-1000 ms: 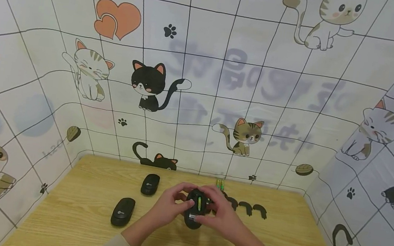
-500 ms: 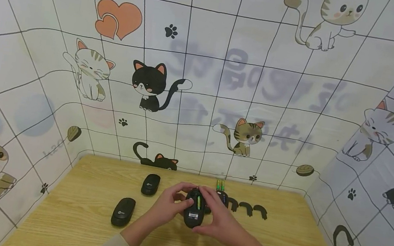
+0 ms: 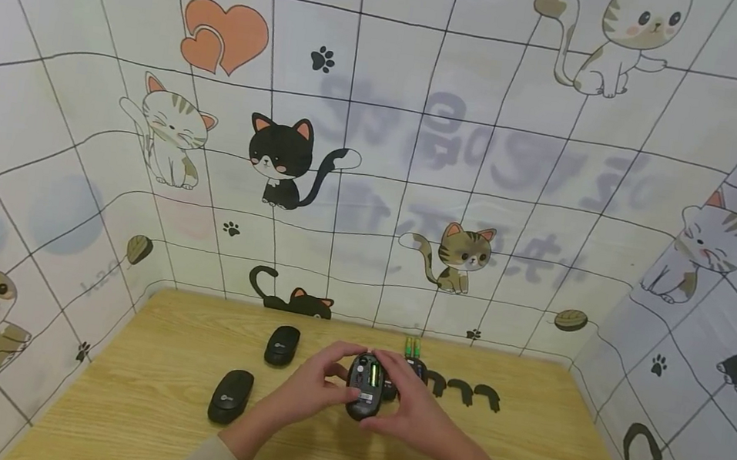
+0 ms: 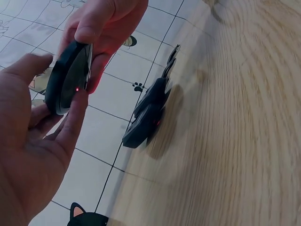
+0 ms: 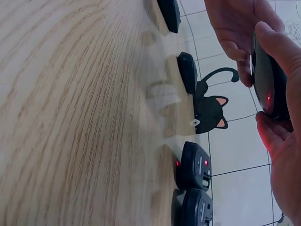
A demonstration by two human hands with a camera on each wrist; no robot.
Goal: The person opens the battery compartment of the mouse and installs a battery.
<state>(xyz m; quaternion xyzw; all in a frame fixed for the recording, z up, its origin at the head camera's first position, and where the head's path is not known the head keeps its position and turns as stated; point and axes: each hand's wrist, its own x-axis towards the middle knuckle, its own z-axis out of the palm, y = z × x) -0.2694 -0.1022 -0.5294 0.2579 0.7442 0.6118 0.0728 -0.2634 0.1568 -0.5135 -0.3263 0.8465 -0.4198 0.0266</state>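
Between both hands, above the table, I hold a black computer mouse (image 3: 360,404) with its underside turned up. A green battery (image 3: 374,374) shows in its uncovered compartment. My left hand (image 3: 309,387) grips its left side, the thumb lying on the underside near the label. My right hand (image 3: 419,417) grips the right side, thumb at the lower edge. In the left wrist view the mouse (image 4: 69,75) is edge-on with a small red light on its underside. Seen from the right wrist, the mouse (image 5: 269,77) also glows red, and my right fingers touch its end.
Two black mice, one nearer (image 3: 231,397) and one farther (image 3: 282,345), lie right side up at left. Behind my right hand are two upturned mice, one (image 3: 417,368) partly hidden. Two green batteries (image 3: 412,347) lie at the back, and curved black covers (image 3: 460,392) to the right.
The held mouse has tilted, so its underside catches more light. My left thumb has slid from beside the battery down toward the label. My right thumb has moved off the underside to the lower edge.
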